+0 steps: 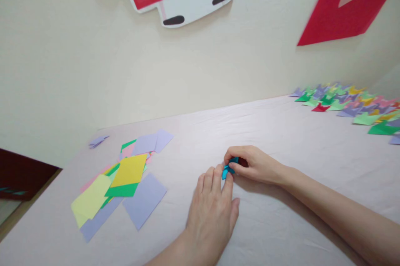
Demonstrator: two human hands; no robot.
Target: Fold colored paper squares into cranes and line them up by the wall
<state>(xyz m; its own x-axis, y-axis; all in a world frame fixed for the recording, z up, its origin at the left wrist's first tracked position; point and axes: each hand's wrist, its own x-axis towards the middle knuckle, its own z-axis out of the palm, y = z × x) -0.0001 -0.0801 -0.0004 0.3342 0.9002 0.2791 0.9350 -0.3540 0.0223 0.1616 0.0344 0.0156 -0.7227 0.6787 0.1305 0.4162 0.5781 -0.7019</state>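
A small piece of folded blue paper (225, 172) lies on the pale cloth-covered table (187, 137), between my two hands. My right hand (250, 164) pinches its far end between thumb and fingers, which hide part of it. Flat on the cloth, my left hand (214, 199) has its fingers stretched forward, and the fingertips touch the near edge of the blue paper. The exact shape of the folds is too small and too covered to make out.
On the left lie loose paper sheets, a yellow sheet (129, 170) and a lilac sheet (145, 201) among them. A small folded lilac piece (98, 142) sits at the far left. Many folded paper figures (350, 103) stand at the back right, by the wall (187, 70).
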